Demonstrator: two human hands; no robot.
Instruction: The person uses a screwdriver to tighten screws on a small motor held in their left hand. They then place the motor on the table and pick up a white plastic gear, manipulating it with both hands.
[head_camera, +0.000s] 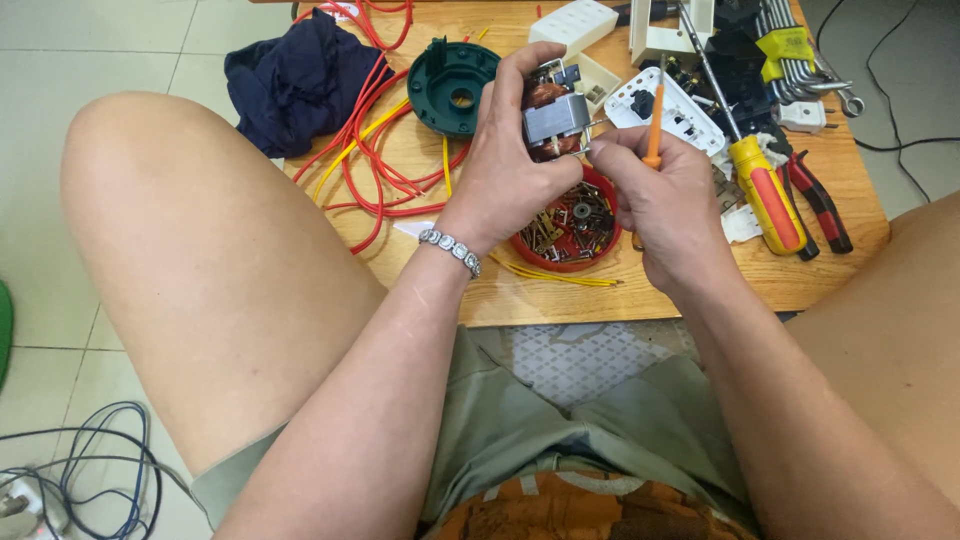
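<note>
My left hand (512, 150) grips a small electric motor (553, 118) with a grey metal core and copper windings, held above a low wooden table (700, 290). My right hand (665, 195) holds a thin orange-handled screwdriver (654, 130), its fingertips pinched at the motor's lower right side. Right under both hands sits a round red dish (577, 225) with several small screws and brass parts. A silver bracelet (450, 250) circles my left wrist.
A dark green round housing (450, 88) lies left of the motor among red and yellow wires (375, 160). A dark blue cloth (295, 80) sits far left. A big orange-yellow screwdriver (765, 190), red-handled pliers (820, 200), white socket parts (665, 110) and wrenches (800, 60) crowd the right.
</note>
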